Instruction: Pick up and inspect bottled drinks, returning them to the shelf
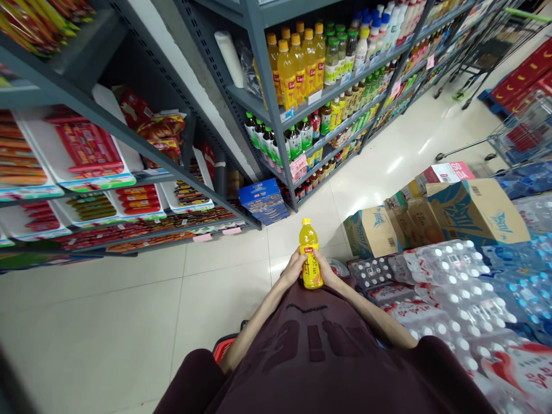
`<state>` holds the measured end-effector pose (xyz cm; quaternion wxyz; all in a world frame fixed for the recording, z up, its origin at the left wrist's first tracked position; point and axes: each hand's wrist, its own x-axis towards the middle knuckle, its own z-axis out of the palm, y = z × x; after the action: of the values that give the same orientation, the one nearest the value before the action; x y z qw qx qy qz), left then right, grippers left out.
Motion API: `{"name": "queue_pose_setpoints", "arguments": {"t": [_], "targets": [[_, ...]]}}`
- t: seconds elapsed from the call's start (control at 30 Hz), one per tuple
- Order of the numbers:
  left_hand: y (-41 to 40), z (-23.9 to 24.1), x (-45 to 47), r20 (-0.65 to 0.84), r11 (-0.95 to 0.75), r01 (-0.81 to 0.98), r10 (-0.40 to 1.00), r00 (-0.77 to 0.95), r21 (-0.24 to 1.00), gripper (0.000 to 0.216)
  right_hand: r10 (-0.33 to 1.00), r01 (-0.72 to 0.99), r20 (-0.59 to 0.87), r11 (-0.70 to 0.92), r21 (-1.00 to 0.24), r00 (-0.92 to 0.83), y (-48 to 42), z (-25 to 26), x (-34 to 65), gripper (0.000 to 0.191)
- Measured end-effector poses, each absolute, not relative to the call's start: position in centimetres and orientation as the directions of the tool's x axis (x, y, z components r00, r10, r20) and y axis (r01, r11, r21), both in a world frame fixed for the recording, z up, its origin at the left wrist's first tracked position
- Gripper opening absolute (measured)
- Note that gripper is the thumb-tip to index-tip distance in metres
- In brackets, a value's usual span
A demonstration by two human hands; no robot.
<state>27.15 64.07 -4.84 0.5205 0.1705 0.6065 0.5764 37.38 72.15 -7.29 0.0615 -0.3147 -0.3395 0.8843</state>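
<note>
A yellow drink bottle with a yellow cap and a red-and-yellow label stands upright between my two hands, in front of my dark shirt. My left hand is closed around its left side. On the right side, my right hand grips the same bottle, its thumb against the label. The fingers behind the bottle are partly hidden. Similar yellow bottles line the upper shelf ahead.
Drink shelves run ahead to the right, snack shelves along the left. A blue box sits on the floor between them. Cardboard boxes and wrapped bottle packs fill my right. A red basket shows beside my left arm.
</note>
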Motion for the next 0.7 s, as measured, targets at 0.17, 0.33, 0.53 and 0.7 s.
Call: {"name": "queue_pose_setpoints", "arguments": {"t": [0.17,0.33,0.53,0.7], "targets": [[64.0,-5.5,27.1,-0.446,0.269,-0.428,0.804,-0.393,0.863,0.051,0.33,0.112,-0.526,-0.758,-0.642,-0.784,72.3,-7.4,37.4,0.073],[64.0,-5.7,27.1,-0.448,0.27,-0.432,0.805,-0.39,0.861,0.05,0.327,0.114,-0.529,-0.761,-0.639,-0.783,72.3,-7.6,37.4,0.071],[64.1,-5.0,27.3,-0.44,0.292,-0.376,0.8,-0.408,0.88,0.049,0.314,0.091,-0.517,-0.783,-0.616,-0.796,72.1,-8.0,37.4,0.068],[64.2,-4.6,27.2,-0.415,0.289,-0.323,0.792,-0.448,0.901,0.047,0.304,0.074,-0.504,-0.797,-0.6,-0.809,72.0,-8.2,37.2,0.062]]}}
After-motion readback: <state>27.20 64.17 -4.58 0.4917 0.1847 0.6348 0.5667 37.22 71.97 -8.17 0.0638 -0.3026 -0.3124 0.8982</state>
